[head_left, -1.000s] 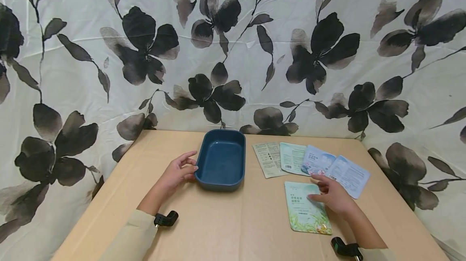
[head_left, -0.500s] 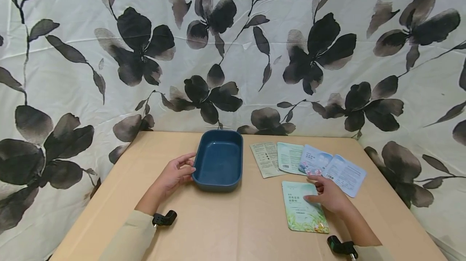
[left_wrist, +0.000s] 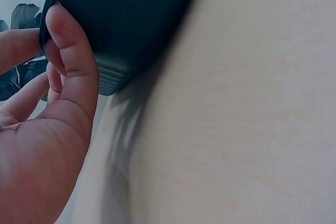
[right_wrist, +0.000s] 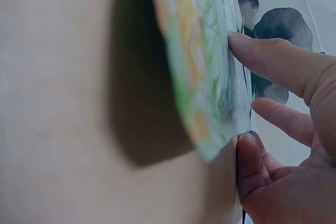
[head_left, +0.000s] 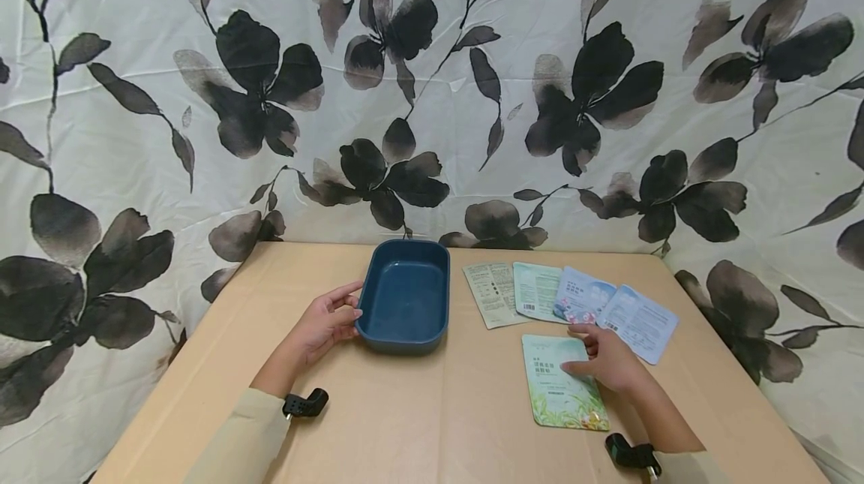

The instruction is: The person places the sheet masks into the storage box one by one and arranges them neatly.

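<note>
In the head view a dark blue rectangular bin (head_left: 405, 296) stands at the table's back middle. My left hand (head_left: 320, 334) is at its left side, thumb tip and forefinger right at the rim. The left wrist view shows the thumb (left_wrist: 73, 56) against the bin's outer wall (left_wrist: 131, 19). A light green printed sachet (head_left: 563, 383) lies front right. Over its right edge rests my right hand (head_left: 610, 356), fingers loosely extended. In the right wrist view its thumb (right_wrist: 283, 59) touches the sachet's face (right_wrist: 210, 66), while the other fingers lie beside the edge.
Behind the green sachet several others lie in an overlapping row: a beige one (head_left: 496, 295), a pale mint one (head_left: 538, 291), a blue one with pink flowers (head_left: 583, 296) and a plain pale blue one (head_left: 639, 323). A floral curtain (head_left: 486, 191) hangs behind the table (head_left: 405, 424).
The head view has shifted slightly, so everything sits a little further left in it. Both hands, the bin and the sachets keep their places relative to each other.
</note>
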{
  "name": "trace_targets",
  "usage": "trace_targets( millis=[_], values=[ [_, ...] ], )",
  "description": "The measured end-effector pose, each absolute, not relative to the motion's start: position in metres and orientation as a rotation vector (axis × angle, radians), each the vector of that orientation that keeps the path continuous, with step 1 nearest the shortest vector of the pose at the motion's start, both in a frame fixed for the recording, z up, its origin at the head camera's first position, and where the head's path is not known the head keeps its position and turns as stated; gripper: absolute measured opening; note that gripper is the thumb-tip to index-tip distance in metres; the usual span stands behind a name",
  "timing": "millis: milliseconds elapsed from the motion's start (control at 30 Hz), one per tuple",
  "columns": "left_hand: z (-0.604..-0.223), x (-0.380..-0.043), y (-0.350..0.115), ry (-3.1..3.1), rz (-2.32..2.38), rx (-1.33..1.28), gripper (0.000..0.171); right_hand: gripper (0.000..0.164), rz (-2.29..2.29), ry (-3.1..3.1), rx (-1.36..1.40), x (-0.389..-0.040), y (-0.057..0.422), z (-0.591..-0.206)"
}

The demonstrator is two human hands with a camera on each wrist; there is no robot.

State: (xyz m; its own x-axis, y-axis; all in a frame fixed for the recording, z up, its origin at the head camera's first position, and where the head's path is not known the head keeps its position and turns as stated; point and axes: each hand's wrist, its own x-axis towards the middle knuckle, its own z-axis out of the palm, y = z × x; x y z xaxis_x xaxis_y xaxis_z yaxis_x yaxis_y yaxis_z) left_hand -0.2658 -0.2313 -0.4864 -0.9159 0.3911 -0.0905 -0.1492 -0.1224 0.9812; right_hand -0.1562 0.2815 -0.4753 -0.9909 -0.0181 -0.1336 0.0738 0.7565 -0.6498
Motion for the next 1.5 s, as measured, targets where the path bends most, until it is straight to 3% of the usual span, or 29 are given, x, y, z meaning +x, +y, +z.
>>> trace_targets(
  millis=[500, 1500],
  values=[
    [-0.4884, -0.2684, -0.2318, 1.776, 2.099, 0.265, 0.066, 0.073, -1.025, 2.794, 0.080, -0.1585, 0.2838, -0.4728],
    [-0.4893, -0.2671, -0.2303, 1.734, 2.129, 0.256, 0.067, 0.071, -0.969, 2.816, 0.042, -0.1628, 0.2824, -0.4718]
  ],
)
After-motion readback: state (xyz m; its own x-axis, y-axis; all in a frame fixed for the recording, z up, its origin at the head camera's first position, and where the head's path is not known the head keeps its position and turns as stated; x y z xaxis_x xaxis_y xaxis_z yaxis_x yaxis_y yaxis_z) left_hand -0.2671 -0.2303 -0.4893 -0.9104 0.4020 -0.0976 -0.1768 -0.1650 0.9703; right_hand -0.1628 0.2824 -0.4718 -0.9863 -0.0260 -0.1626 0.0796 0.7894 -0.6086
